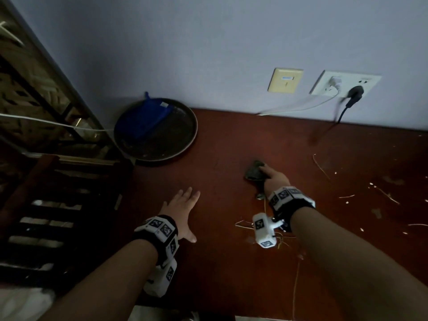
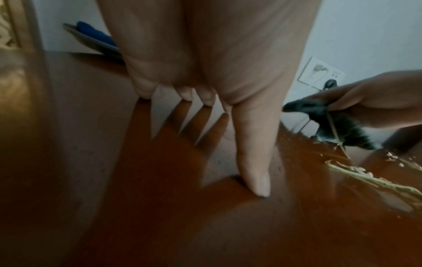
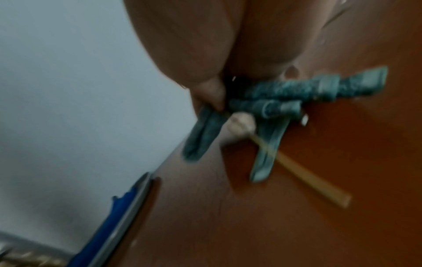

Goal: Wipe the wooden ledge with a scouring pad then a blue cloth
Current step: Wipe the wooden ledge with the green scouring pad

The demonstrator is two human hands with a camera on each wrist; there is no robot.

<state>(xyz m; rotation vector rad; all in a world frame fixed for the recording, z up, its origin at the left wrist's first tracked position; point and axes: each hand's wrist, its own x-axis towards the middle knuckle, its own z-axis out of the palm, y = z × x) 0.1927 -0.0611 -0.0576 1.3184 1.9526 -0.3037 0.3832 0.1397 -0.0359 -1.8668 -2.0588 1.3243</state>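
Observation:
The reddish-brown wooden ledge (image 1: 220, 262) runs along the wall. My right hand (image 1: 271, 174) grips a crumpled dark green scouring pad (image 1: 253, 170) and holds it down on the ledge; in the right wrist view the pad (image 3: 285, 90) bunches out under my fingers (image 3: 212, 90). My left hand (image 1: 183, 205) lies flat on the ledge with straight fingers, thumb (image 2: 255, 162) spread. The blue cloth (image 1: 148, 117) lies in a dark round tray (image 1: 171, 149) at the back left, against the wall.
Straw bits and pale crumbs (image 1: 384, 193) litter the ledge to the right and near my right wrist. Two wall plates (image 1: 345, 85) carry plugged cables that trail onto the ledge. A dark wooden slatted frame (image 1: 46, 205) stands at the left.

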